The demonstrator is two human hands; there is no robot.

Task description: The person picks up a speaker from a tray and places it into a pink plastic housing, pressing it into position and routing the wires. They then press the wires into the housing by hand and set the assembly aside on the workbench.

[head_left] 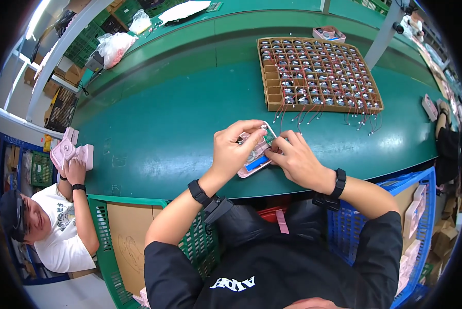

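A pink plastic casing [262, 147] lies tilted on the green work table in front of me, with its inside facing up. Inside it are a blue cylindrical battery [256, 164] and a green circuit board [269, 137]. My left hand [236, 148] is closed around the casing's upper left side, thumb and forefinger together by the board. From the other side my right hand [299, 158] reaches in, its fingers pinched over the casing's right part. Whatever sits between those right fingertips is hidden.
A divided cardboard tray [321, 108] of small round parts with red and black wires stands at the back right. A small pink box [329, 34] is behind it. Green [103, 226] and blue [429, 216] crates flank me. At left, a co-worker handles pink casings [65, 150].
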